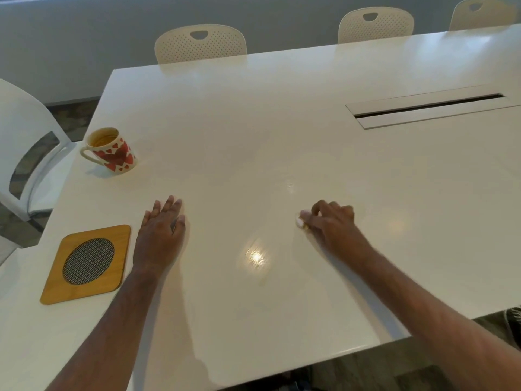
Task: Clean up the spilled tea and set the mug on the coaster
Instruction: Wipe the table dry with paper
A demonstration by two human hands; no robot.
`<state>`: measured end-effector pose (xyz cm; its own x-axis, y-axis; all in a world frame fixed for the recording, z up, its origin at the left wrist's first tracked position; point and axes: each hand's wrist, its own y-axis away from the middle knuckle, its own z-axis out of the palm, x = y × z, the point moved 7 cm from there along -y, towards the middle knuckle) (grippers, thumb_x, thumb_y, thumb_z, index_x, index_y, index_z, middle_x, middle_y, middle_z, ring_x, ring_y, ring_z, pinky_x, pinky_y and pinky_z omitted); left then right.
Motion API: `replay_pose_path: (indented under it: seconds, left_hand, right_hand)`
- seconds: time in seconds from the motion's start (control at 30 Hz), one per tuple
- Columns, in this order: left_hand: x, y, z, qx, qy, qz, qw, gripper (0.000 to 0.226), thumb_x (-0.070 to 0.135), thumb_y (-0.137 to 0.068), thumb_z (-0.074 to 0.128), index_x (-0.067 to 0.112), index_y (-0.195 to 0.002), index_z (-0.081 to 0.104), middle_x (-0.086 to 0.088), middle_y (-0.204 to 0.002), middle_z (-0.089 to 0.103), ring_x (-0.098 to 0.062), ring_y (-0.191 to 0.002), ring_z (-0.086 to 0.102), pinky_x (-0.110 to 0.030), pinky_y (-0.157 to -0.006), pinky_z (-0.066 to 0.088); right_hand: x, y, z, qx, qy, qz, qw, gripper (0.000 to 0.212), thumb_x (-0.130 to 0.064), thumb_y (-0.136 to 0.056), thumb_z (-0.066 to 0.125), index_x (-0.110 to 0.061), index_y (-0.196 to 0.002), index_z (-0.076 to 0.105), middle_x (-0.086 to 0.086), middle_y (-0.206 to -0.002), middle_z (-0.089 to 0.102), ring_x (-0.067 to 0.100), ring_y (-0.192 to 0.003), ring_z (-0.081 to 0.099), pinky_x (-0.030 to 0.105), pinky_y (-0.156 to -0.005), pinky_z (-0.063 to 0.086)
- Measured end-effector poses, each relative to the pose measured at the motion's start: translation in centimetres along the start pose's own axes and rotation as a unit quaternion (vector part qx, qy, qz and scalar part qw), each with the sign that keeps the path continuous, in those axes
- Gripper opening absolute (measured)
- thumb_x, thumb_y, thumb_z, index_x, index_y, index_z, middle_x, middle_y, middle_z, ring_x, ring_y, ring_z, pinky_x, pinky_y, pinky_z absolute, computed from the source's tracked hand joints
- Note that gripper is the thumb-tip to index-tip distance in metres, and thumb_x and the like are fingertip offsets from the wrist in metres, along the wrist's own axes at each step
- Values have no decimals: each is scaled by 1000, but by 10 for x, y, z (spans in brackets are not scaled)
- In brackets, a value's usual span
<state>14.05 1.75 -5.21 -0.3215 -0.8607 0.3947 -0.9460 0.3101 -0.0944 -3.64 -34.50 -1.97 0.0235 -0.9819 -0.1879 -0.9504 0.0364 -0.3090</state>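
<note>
I see my left hand (162, 232) lying flat on the white table (282, 122), fingers straight. My right hand (329, 224) at 3 o'clock curls round a small white wad (299, 220). The heart mug (111, 150) stands at 10 o'clock, well apart from the wooden coaster (87, 263) at 8 o'clock.

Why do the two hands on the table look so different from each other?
The left hand lies flat with straight fingers and holds nothing; the right hand is curled, gripping a small white wad. The left hand rests beside the square wooden coaster with a round mesh centre; the right hand is farther from it. Both touch the glossy white table.
</note>
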Motion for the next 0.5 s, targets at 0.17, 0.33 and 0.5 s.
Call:
replay_pose_path:
  seconds: [0.17, 0.33, 0.5]
  left_hand:
    - [0, 0, 0, 1, -1, 0, 1000, 51, 31, -110, 40, 23, -161, 37, 4, -169, 28, -19, -160, 17, -42, -130, 11]
    - [0, 0, -1, 3, 1, -3, 1000, 51, 31, -110, 41, 22, -160, 39, 4, -169, 29, -20, -159, 17, -41, -129, 10]
    - [0, 1, -1, 2, 3, -4, 1000, 50, 30, -110, 42, 22, -159, 41, 4, -169, 30, -20, -159, 18, -42, -129, 10]
  right_hand:
    - [-61, 56, -1, -56, 0, -140, 989, 37, -24, -97, 54, -31, -133, 60, -8, -111, 54, 15, -98, 53, 37, -83, 41]
    - [-26, 77, -12, -60, 2, -130, 990, 39, -31, -102, 41, -33, -136, 60, -10, -116, 56, 14, -101, 53, 36, -84, 36]
    - [69, 56, -33, 14, 44, 22, 999, 37, -36, -97, 45, -33, -125, 69, -3, -107, 61, 28, -93, 61, 42, -78, 37]
